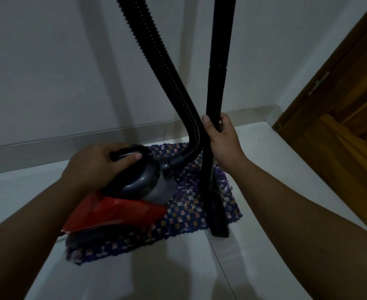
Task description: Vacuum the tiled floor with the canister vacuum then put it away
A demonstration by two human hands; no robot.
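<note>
A red and grey canister vacuum sits on a purple checked mat near the wall. My left hand grips the black carry handle on top of the canister. A ribbed black hose rises from the canister's front and leaves the frame at the top. My right hand grips the black wand, which stands upright. The wand's nozzle rests at the mat's right edge on the white tiled floor.
A white wall with a low skirting strip runs behind the mat. A wooden door with a metal hinge stands at the right. Bare tiles lie in front of the mat and to its left.
</note>
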